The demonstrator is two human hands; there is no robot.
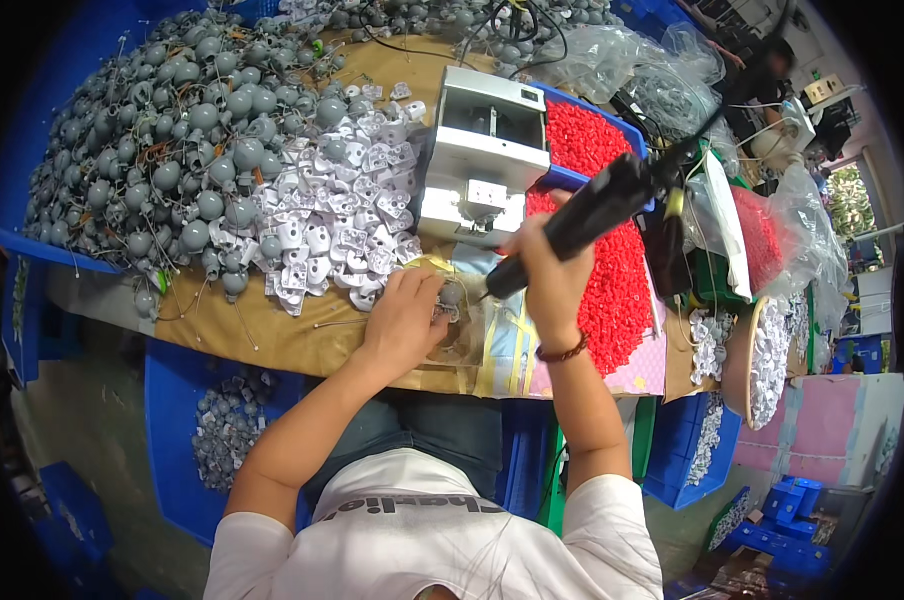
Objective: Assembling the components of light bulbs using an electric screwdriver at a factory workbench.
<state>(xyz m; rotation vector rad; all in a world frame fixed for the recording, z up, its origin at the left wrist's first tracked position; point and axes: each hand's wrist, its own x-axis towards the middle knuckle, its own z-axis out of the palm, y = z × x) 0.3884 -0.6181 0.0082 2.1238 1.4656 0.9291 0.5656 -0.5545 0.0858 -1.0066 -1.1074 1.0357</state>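
In my right hand (555, 275) is a black electric screwdriver (602, 205), held aslant with the fingers wrapped round its body. Its tip points down and left toward my left hand (405, 318). The left hand's fingers are closed round a small grey rounded part (452, 296) at the front edge of the table. What lies beneath that part is mostly covered by the fingers. A small gap separates the screwdriver tip from the grey part. Just beyond both hands stands a silver box-shaped machine (444, 212) with an open front.
A heap of grey ball-shaped parts with wires (202, 120) fills the left. White plastic pieces (342, 215) lie beside it. Small red pieces (612, 290) are piled at right, some in a blue bin. A cable rises from the screwdriver. Blue crates (172, 440) stand below the table.
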